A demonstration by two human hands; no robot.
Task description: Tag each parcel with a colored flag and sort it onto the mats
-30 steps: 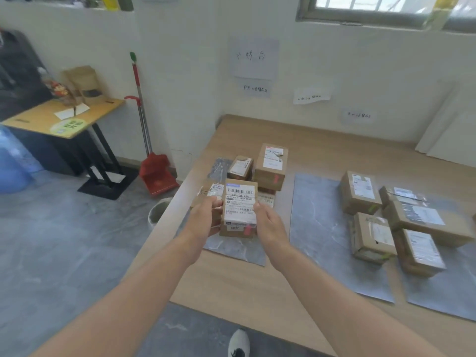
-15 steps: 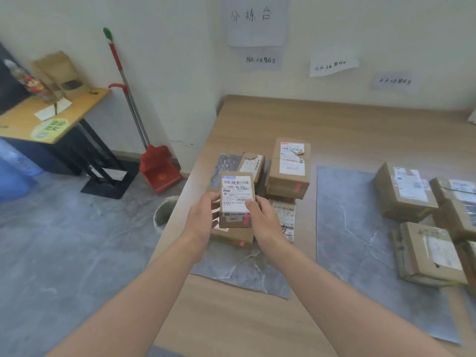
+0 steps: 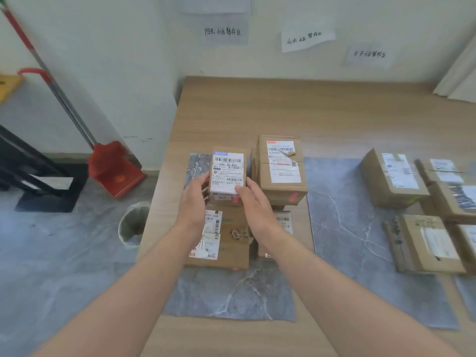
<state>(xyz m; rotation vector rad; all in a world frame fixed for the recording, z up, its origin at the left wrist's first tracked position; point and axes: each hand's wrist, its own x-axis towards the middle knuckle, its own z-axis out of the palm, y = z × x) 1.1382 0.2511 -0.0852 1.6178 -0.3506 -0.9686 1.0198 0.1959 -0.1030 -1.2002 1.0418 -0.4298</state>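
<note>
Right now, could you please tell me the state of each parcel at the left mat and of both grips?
Small parcel: gripped from both sides, label up, pink-flagged.
Left grip: holds small parcel.
Right grip: holds small parcel.
Tall parcel: on left mat, pink-flagged.
Flat parcel: lying on left mat, label up.

A red dustpan (image 3: 116,170) is leaning against the wall (image 3: 116,60) left of the counter (image 3: 322,112). A waste bin (image 3: 134,224) is standing on the floor (image 3: 51,253) beside the counter edge. Handwritten paper signs (image 3: 223,31) are hanging above.
</note>
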